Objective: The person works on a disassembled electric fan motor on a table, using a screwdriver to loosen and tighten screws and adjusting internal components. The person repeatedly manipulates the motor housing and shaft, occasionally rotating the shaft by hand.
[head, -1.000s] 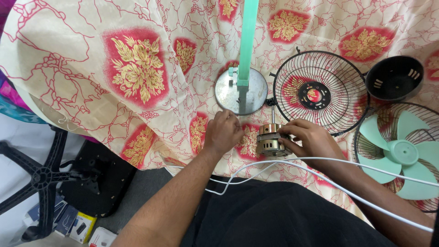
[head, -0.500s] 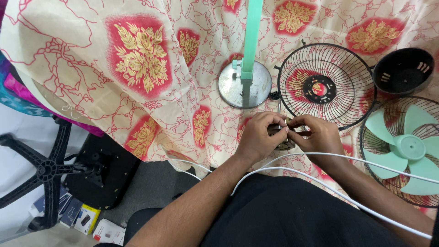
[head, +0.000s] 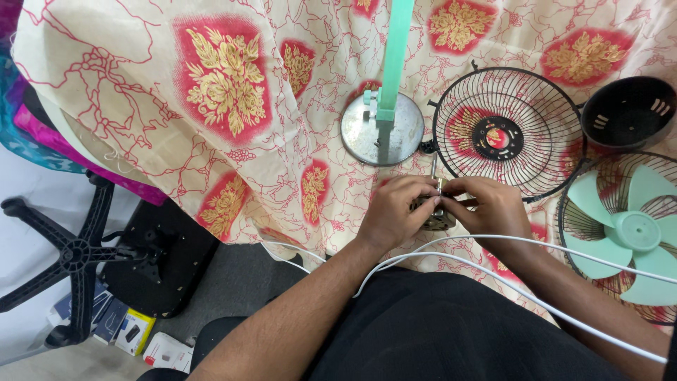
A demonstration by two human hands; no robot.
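Both hands, left hand (head: 392, 212) and right hand (head: 491, 206), were pinched around the small metal fan motor (head: 436, 215) on the floral cloth (head: 211, 92).

Both forearms are bare from elbow to wrist, with no sleeves, watch or rings that I can make out. The left hand (head: 392, 212) and right hand (head: 493, 207) are ungloved. Below them the lap is covered by plain black, matte, unpatterned cloth.
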